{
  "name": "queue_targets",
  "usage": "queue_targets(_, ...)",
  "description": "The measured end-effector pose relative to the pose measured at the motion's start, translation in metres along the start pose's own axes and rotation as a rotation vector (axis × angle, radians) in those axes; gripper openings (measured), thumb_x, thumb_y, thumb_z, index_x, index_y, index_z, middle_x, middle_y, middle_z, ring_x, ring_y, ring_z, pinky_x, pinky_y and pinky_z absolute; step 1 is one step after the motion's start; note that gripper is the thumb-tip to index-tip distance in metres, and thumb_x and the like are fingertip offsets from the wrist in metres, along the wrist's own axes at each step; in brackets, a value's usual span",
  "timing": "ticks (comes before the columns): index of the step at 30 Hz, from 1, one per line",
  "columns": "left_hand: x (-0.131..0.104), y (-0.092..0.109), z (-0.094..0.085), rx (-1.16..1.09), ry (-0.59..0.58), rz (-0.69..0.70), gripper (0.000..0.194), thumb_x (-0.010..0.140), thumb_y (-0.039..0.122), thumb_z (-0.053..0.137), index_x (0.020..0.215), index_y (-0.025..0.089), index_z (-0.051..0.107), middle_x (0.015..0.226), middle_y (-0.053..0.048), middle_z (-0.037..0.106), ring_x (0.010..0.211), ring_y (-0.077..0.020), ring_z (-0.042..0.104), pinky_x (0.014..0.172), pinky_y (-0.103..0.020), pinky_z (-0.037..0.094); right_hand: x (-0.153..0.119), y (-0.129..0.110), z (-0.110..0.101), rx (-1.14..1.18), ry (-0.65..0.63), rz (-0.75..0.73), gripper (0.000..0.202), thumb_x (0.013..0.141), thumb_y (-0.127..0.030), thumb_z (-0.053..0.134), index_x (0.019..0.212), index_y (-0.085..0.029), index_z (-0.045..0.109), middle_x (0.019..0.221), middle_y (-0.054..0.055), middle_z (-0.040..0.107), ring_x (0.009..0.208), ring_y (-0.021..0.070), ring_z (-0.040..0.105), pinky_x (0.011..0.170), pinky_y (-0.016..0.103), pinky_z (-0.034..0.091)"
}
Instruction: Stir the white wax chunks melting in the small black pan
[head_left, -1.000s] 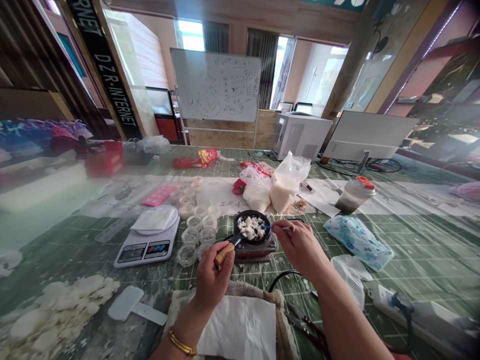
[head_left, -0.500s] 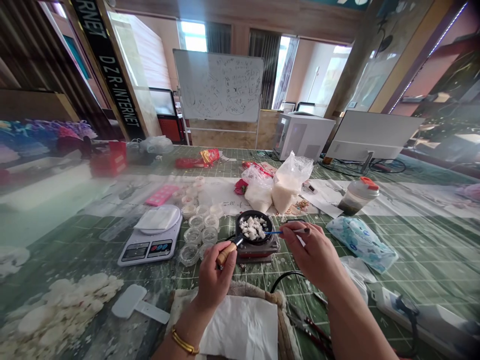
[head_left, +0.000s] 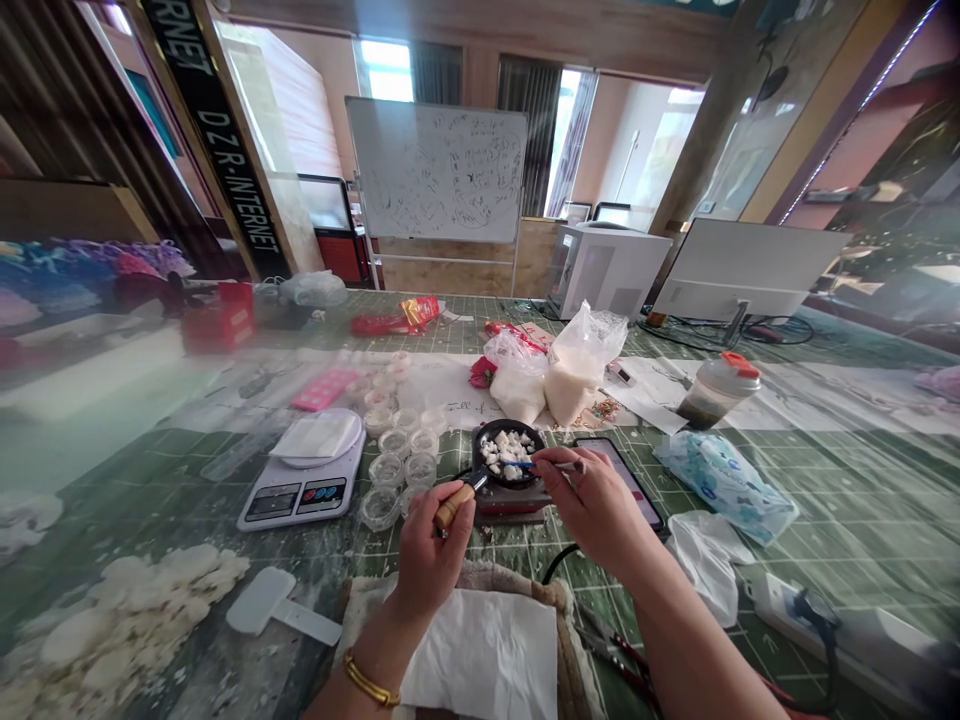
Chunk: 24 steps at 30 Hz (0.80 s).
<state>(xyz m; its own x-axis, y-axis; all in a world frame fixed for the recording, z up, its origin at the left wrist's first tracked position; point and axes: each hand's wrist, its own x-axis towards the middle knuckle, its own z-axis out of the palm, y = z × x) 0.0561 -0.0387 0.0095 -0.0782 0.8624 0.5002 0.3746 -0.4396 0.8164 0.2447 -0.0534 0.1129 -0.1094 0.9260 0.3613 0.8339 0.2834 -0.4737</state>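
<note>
above gridded matting [head_left: 330, 555], hands [head_left: 430, 548] hold a wooden-handled pan [head_left: 482, 437] and thin stick [head_left: 520, 464].

Head-worn cam's looking fwd & down across the table [head_left: 315, 555], catching L hand [head_left: 433, 548] & R hand [head_left: 594, 502] close in, whiteboard [head_left: 439, 170] standing far back, nr top ctr.

Two hands [head_left: 430, 540] can be counted, along with one pan [head_left: 478, 446] and one blue stick [head_left: 519, 463]. One scale [head_left: 292, 500], one phone [head_left: 643, 500], one bottle [head_left: 716, 392] and one whiteboard [head_left: 439, 170] are seen. Two filled clear bags [head_left: 574, 380] and at least eight cups [head_left: 387, 469] are made out; the white lumps [head_left: 508, 450] cannot be counted exactly.
</note>
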Motion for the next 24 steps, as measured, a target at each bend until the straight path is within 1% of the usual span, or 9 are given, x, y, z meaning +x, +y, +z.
queue_targets(2,0.0,0.0,0.0,-0.015,-0.002,0.0,0.023,0.083,0.033,0.055,0.101,0.018,0.059,0.092,-0.008,0.064,0.082,-0.0176,0.062,0.072,-0.028,0.052,0.0,-0.003,0.004,0.03,0.029,-0.027,0.025,0.092,-0.032,0.04,0.097,-0.024,0.062,0.085,0.001,0.069,0.085,0.0179,0.058,0.082,0.033,0.038)
queue_targets(6,0.0,0.0,0.0,-0.005,0.028,-0.012,0.023,0.082,0.033,0.057,0.099,0.018,0.061,0.091,-0.007,0.064,0.081,-0.0175,0.062,0.071,-0.028,0.052,0.0,-0.007,0.01,0.052,-0.022,-0.062,0.024,0.092,-0.029,0.04,0.099,-0.024,0.063,0.086,0.001,0.069,0.086,0.0177,0.058,0.087,0.035,0.036)
queue_targets(8,0.0,-0.001,0.001,-0.004,0.029,-0.014,0.023,0.082,0.033,0.058,0.099,0.019,0.062,0.091,-0.007,0.064,0.081,-0.0172,0.062,0.072,-0.028,0.052,0.0,-0.007,0.012,0.047,-0.003,-0.042,0.024,0.092,-0.029,0.04,0.098,-0.024,0.063,0.086,0.002,0.069,0.087,0.0184,0.058,0.087,0.036,0.036)
queue_targets(11,-0.001,-0.002,0.001,-0.028,0.021,-0.018,0.023,0.082,0.033,0.057,0.099,0.019,0.061,0.091,-0.007,0.065,0.08,-0.0167,0.062,0.071,-0.027,0.051,0.002,-0.005,0.016,0.066,0.039,-0.044,0.024,0.092,-0.029,0.04,0.103,-0.024,0.062,0.093,0.002,0.069,0.092,0.0185,0.057,0.087,0.035,0.036)
queue_targets(15,0.0,-0.002,0.0,-0.003,0.004,-0.024,0.024,0.082,0.033,0.057,0.101,0.018,0.06,0.092,-0.007,0.064,0.08,-0.017,0.062,0.068,-0.027,0.051,0.004,-0.001,0.021,0.06,-0.016,-0.045,0.025,0.092,-0.029,0.041,0.104,-0.025,0.062,0.091,0.002,0.069,0.093,0.0192,0.057,0.087,0.036,0.036)
queue_targets(17,0.0,-0.001,0.0,0.013,0.001,-0.009,0.023,0.083,0.032,0.056,0.101,0.018,0.06,0.092,-0.007,0.064,0.081,-0.0169,0.062,0.069,-0.027,0.051,0.004,0.001,0.018,0.037,-0.003,-0.027,0.025,0.092,-0.029,0.041,0.102,-0.024,0.063,0.09,0.002,0.069,0.092,0.0195,0.058,0.087,0.036,0.036)
queue_targets(21,0.0,0.0,0.0,-0.003,0.005,0.016,0.022,0.084,0.032,0.055,0.1,0.017,0.059,0.092,-0.007,0.064,0.082,-0.0167,0.062,0.072,-0.027,0.052,0.003,0.007,0.007,-0.007,0.119,-0.006,0.026,0.091,-0.032,0.041,0.102,-0.022,0.063,0.095,0.004,0.069,0.094,0.0199,0.058,0.089,0.037,0.035)
queue_targets(22,0.0,0.0,0.0,-0.005,0.008,0.014,0.022,0.084,0.032,0.055,0.1,0.017,0.059,0.092,-0.008,0.064,0.082,-0.0168,0.062,0.073,-0.028,0.052,0.002,0.008,0.004,-0.02,0.12,0.002,0.027,0.091,-0.032,0.04,0.102,-0.022,0.063,0.094,0.004,0.069,0.094,0.0201,0.058,0.089,0.038,0.035)
queue_targets(24,0.0,0.0,0.001,-0.001,0.012,0.008,0.023,0.084,0.033,0.055,0.1,0.017,0.059,0.093,-0.008,0.064,0.083,-0.0171,0.062,0.074,-0.028,0.051,0.003,0.01,0.001,-0.042,0.069,0.025,0.027,0.091,-0.032,0.041,0.1,-0.022,0.064,0.089,0.004,0.07,0.091,0.0205,0.059,0.089,0.039,0.035)
